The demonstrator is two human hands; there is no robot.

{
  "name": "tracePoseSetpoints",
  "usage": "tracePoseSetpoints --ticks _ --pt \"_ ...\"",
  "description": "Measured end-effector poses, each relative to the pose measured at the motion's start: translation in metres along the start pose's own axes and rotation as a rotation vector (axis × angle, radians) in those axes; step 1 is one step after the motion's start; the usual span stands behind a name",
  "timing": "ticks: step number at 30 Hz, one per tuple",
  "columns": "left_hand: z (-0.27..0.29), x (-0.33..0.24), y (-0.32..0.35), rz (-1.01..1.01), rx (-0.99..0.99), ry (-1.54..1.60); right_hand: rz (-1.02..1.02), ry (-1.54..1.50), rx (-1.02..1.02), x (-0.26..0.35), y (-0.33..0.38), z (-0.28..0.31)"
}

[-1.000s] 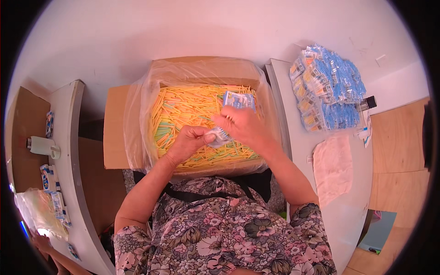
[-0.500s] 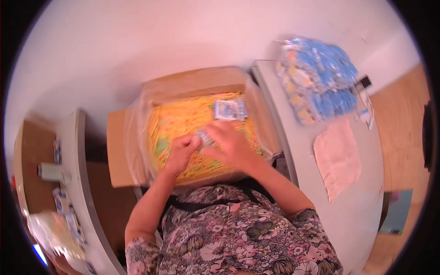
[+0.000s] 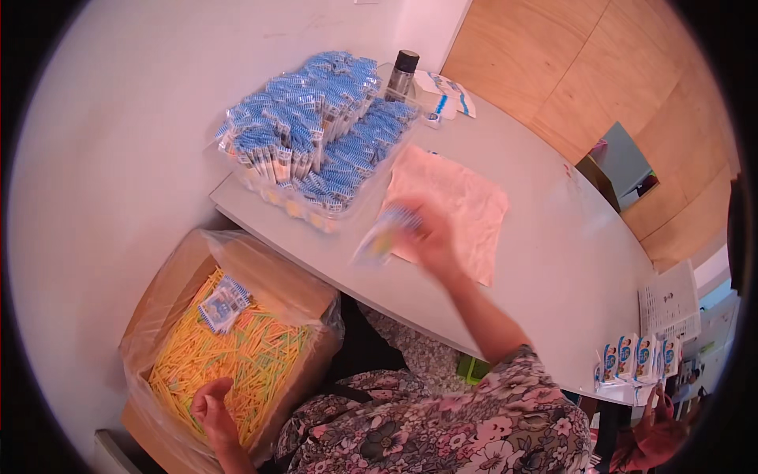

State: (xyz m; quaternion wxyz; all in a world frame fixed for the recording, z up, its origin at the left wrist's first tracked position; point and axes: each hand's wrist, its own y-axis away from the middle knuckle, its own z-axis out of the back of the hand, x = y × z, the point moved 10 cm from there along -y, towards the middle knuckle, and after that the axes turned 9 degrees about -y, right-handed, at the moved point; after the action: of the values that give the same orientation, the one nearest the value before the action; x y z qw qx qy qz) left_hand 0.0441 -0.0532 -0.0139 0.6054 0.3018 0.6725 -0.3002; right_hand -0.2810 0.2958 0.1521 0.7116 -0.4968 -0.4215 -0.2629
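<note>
My right hand, smeared by motion, is closed on a small clear packet with blue-and-white stripes and something yellow-green inside. It is above the table, over the near left corner of a pink cloth. Beyond it stands a clear plastic tray full of upright blue-striped packets. My left hand hovers over a lined cardboard carton of thin yellow, orange and green sticks. Its fingers are loosely curled and apart, with nothing visible in them. One striped packet lies on the sticks.
A dark bottle with a black cap and white-and-blue cartons stand behind the tray. Printed packs stand at the table's far right end, near another person's hand. A wooden partition rises beyond the table.
My view has swung right. My hands, earlier together over the carton around a small packet, have parted: the right carries a packet over the table, the left stays above the sticks.
</note>
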Motion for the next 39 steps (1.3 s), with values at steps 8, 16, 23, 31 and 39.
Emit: tracePoseSetpoints --ticks 8,16,23,31,39 --pt "0.009 -0.008 -0.005 0.044 -0.093 -0.217 -0.127 0.562 -0.134 -0.184 -0.099 0.206" --pt "-0.049 -0.08 -0.038 -0.27 0.061 -1.024 0.335 1.078 -0.312 -0.104 -0.067 0.129" --pt "-0.094 -0.048 -0.136 -0.57 -0.02 -1.535 0.395 0.878 0.02 -0.045 -0.019 0.035" --pt "-0.085 -0.024 -0.161 -0.399 -0.043 -1.656 0.485 0.79 0.146 -0.013 0.013 -0.022" --pt "-0.082 -0.028 -0.154 -0.549 -0.076 -1.674 0.596 0.702 0.367 0.027 0.028 -0.101"
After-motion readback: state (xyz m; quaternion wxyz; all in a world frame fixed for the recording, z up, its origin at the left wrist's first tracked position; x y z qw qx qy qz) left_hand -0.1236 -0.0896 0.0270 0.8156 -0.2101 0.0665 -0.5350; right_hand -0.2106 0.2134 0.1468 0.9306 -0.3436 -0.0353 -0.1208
